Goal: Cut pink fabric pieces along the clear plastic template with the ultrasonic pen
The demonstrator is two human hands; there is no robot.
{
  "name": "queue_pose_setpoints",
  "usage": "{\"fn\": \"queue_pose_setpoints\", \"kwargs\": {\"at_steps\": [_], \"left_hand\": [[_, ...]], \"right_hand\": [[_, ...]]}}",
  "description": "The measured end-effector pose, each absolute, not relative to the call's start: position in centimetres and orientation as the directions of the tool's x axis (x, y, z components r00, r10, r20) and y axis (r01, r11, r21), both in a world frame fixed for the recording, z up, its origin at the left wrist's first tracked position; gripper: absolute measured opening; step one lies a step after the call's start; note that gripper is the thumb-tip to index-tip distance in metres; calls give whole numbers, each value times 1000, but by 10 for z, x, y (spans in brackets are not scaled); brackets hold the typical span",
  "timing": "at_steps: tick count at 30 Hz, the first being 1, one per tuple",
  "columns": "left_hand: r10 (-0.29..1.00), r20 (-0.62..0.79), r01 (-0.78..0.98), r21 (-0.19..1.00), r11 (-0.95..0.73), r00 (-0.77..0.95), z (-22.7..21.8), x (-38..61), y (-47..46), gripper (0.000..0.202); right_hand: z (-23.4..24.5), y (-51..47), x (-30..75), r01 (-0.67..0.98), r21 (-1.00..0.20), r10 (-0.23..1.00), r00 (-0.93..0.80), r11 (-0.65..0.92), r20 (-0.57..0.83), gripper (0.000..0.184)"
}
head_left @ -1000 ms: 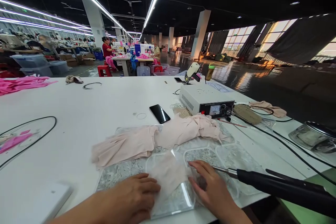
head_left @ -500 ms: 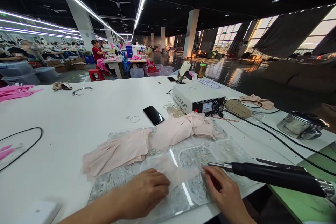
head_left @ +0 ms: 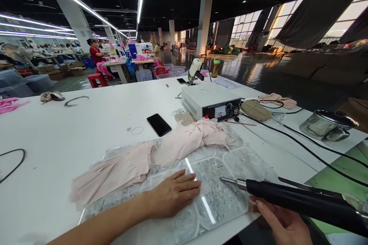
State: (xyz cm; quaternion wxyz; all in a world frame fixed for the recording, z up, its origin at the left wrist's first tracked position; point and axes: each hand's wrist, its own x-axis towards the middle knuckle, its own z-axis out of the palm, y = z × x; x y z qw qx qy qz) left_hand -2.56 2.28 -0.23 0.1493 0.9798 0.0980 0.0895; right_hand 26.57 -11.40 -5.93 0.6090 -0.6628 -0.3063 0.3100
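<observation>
Ok so from my remote seat: my left hand (head_left: 172,195) is lying flat, fingers (head_left: 188,183) spread and pressed down on a thin pale pink fabric piece (head_left: 201,188) that sits on the clear plastic sheet (head_left: 230,168). Nothing is gripped there, it's just pinning the cloth. My right hand (head_left: 280,222) is curled up from underneath around the black handheld tool (head_left: 299,201), holding it roughly level, with its metal tip (head_left: 228,181) hanging over the sheet just right of the fabric piece. Can't tell whether the tip actually touches the sheet.

Taking that clear sheet as the landmark: a rumpled pile of pink fabric (head_left: 161,153) lies across its far edge. Just beyond it on the white worktop (head_left: 86,122) there's a black phone (head_left: 158,124) and a white control box (head_left: 211,101) with a dial on the front. Black cables (head_left: 301,147) run from the box off to the right of the sheet, past a metal lidded pot (head_left: 327,124). Far behind, a person in a red top (head_left: 93,51) sits at another table.
</observation>
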Motion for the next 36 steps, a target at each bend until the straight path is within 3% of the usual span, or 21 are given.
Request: {"fn": "queue_pose_setpoints", "kwargs": {"at_steps": [3,7,15,26,36], "left_hand": [[199,139,147,315,-938,970,1,-26,23,33],[176,142,122,325,-938,974,-2,-26,24,32],[153,176,79,372,-925,972,-12,-26,23,32],[157,181,67,425,-903,971,-15,-26,22,33],[159,134,84,441,-894,978,-5,-23,23,32]], "right_hand": [[-49,-109,262,-3,-998,757,652,60,44,78],[-33,-96,252,-62,-979,715,692,194,98,54],[-1,-75,243,-408,-848,654,750,338,-100,5],[1,-82,223,-325,-889,757,653,322,36,11],[-7,-78,226,-350,-883,787,616,313,34,7]]}}
